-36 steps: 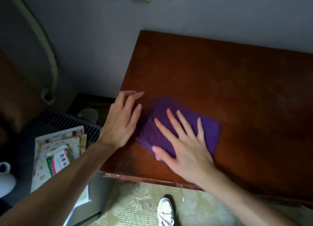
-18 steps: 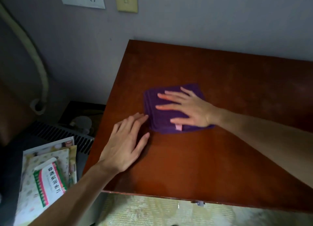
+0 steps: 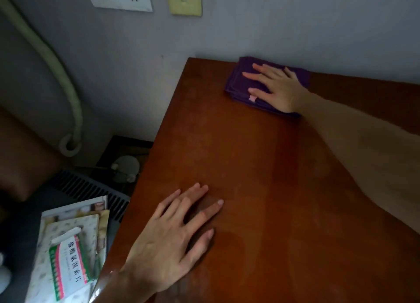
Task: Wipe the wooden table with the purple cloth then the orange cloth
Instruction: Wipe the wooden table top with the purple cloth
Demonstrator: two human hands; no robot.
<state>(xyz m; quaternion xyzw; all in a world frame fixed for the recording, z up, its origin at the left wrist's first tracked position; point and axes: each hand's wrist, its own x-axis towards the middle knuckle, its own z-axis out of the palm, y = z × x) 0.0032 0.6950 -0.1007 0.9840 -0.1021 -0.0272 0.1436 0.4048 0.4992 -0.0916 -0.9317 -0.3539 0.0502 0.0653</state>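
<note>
r hand (image 3: pixel 278 89) flat on purple cloth (image 3: pixel 238 80), fingers straight and spread, pressing not gripping. cloth is folded, sits at far-left corner of wooden table (image 3: pixel 261 177), touching or just short of the wall, can't tell which. l hand (image 3: pixel 172 232) flat on bare wood near the near-left edge, fingers splayed, holds nothing, prob bracing. key relation: cloth is under the r palm, well apart from l hand, long axis roughly along the far edge. unwiped area lies toward near and right edges, so next stroke prob goes back that way. orange cloth not in view.
</note>
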